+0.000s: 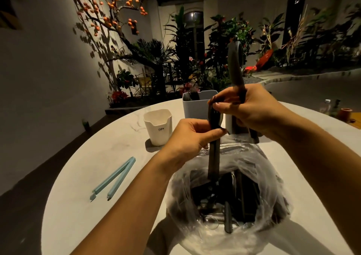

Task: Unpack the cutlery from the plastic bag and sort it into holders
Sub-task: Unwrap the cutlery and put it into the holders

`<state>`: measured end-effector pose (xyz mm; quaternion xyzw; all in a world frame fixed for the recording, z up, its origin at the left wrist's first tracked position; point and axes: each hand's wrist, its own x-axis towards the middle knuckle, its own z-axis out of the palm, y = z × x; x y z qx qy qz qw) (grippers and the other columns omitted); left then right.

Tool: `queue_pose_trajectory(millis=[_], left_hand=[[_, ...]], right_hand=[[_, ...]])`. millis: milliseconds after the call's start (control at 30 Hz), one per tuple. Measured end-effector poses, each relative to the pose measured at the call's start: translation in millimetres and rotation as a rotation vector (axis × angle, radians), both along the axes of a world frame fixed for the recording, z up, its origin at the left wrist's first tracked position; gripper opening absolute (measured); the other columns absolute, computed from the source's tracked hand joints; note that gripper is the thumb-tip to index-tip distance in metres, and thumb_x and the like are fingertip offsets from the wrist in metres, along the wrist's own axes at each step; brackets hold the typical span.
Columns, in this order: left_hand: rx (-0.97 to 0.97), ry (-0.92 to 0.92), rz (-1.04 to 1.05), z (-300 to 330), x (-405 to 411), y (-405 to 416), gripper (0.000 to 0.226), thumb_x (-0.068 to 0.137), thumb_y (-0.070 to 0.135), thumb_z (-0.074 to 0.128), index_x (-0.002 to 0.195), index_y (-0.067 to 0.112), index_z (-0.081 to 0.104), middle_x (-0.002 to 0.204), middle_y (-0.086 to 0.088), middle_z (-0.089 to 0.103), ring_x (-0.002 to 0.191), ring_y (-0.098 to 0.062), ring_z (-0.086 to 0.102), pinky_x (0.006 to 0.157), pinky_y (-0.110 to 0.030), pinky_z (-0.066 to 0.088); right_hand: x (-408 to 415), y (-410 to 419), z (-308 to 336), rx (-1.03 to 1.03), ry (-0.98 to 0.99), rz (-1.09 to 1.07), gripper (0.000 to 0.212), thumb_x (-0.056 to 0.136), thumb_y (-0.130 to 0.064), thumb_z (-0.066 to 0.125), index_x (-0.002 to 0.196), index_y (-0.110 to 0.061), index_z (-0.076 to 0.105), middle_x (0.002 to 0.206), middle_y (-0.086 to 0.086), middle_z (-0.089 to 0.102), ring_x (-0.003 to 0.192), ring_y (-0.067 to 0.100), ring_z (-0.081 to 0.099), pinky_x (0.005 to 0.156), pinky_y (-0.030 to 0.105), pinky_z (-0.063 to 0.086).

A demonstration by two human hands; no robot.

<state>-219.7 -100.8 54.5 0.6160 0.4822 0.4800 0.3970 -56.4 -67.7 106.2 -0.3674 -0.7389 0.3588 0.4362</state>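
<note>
The left hand (192,135) pinches a black plastic fork (214,137) just below its head, the fingers curled round the handle. The fork stands nearly upright, its tines at the top beside the right hand's fingertips and its handle reaching down into the mouth of the clear plastic bag (273,192). The right hand (252,108) grips a dark knife (235,67) in a clenched fist; one end of the knife rises well above the hand and the other shows below it, near the far edge of the bag. The thumb and forefinger of this hand also touch the top of the fork.

The bag sits open on the white round counter (101,153), close to the person, and holds a jumble of dark cutlery (228,200), with some shiny metal pieces among it; the single pieces are hard to tell apart.

Beyond the hands stand the holders. A white holder (157,126) with small lettering on its side stands to the left, apart from the hands. A grey square holder (195,106) stands behind the fork, with a few dark pieces already showing at its rim. Part of another pale holder (229,124) shows under the right hand, mostly hidden.

A light blue bag clip (113,178) lies open on the counter to the left of the bag, well apart from it. Behind the counter, plants (224,45) and a tree with orange fruit (109,6) stand against a pale wall.
</note>
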Motion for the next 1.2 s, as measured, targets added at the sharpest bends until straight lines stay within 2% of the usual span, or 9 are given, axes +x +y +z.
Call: queue_pose_trajectory(millis=[100,233,300,400,667,800,933,1067,1200], left_hand=[[0.065,0.024,0.018,22,-1,11,0.014,0.088,0.020,0.072,0.102,0.016,0.072,0.088,0.001,0.076,0.080,-0.010,0.071,0.068,-0.025,0.052],[0.193,0.035,0.105,56,-4,35,0.011,0.090,0.018,0.071,0.101,0.018,0.070,0.088,0.004,0.075,0.069,0.000,0.065,0.059,-0.018,0.048],[0.238,0.031,0.126,73,-5,46,0.008,0.090,0.015,0.072,0.097,0.015,0.070,0.082,0.005,0.073,0.066,0.003,0.064,0.056,-0.015,0.048],[0.289,0.054,0.152,95,-7,68,0.006,0.090,0.015,0.073,0.095,0.016,0.071,0.088,-0.002,0.076,0.076,-0.007,0.069,0.065,-0.024,0.055],[0.432,0.186,0.340,127,-8,140,0.012,0.089,0.013,0.075,0.088,0.021,0.065,0.087,-0.006,0.074,0.081,-0.018,0.073,0.078,-0.035,0.062],[0.367,0.285,0.324,118,-17,172,0.014,0.086,0.015,0.078,0.081,0.022,0.068,0.081,-0.003,0.074,0.081,-0.019,0.072,0.079,-0.036,0.058],[0.254,0.438,0.303,93,-29,191,0.008,0.087,0.022,0.077,0.092,0.016,0.077,0.091,0.000,0.076,0.091,-0.012,0.071,0.082,-0.029,0.055],[0.127,0.579,0.298,71,-36,203,0.026,0.087,0.027,0.077,0.110,0.016,0.073,0.102,0.002,0.074,0.095,-0.013,0.067,0.087,-0.031,0.055],[0.161,0.585,0.339,69,-39,201,0.032,0.096,0.014,0.065,0.128,0.018,0.062,0.113,-0.002,0.067,0.103,-0.019,0.063,0.084,-0.027,0.049]], right_hand=[[-2,14,20,0.111,0.011,-0.039,0.012,0.086,-0.007,0.072,0.095,-0.014,0.073,0.083,-0.008,0.072,0.070,-0.010,0.065,0.056,0.003,0.045],[-5,32,49,0.257,-0.035,-0.106,0.010,0.085,-0.010,0.074,0.094,-0.014,0.072,0.091,-0.006,0.070,0.086,-0.003,0.065,0.073,0.011,0.051],[-7,39,63,0.301,-0.051,-0.113,0.009,0.086,-0.010,0.073,0.089,-0.018,0.071,0.090,-0.008,0.070,0.087,-0.004,0.064,0.070,0.010,0.050],[-9,55,83,0.346,-0.044,-0.130,0.012,0.086,-0.012,0.073,0.086,-0.023,0.068,0.092,-0.009,0.070,0.087,-0.002,0.066,0.067,0.009,0.049],[-16,114,108,0.476,-0.076,-0.237,0.012,0.083,-0.015,0.077,0.084,-0.025,0.070,0.094,-0.008,0.072,0.095,0.006,0.067,0.093,0.032,0.054],[-25,141,99,0.409,-0.158,-0.249,0.011,0.085,-0.014,0.075,0.088,-0.023,0.070,0.096,-0.007,0.070,0.095,0.007,0.065,0.086,0.023,0.051],[-34,170,72,0.293,-0.263,-0.243,0.011,0.085,-0.012,0.075,0.087,-0.022,0.070,0.091,-0.005,0.070,0.089,0.009,0.066,0.071,0.016,0.050],[-39,192,45,0.172,-0.379,-0.236,0.014,0.082,-0.014,0.078,0.091,-0.020,0.070,0.089,-0.002,0.071,0.086,0.011,0.067,0.079,0.029,0.058],[-37,196,42,0.099,-0.187,-0.233,0.021,0.096,-0.036,0.061,0.091,-0.016,0.065,0.069,-0.003,0.056,0.059,0.008,0.051,0.053,0.023,0.041]])
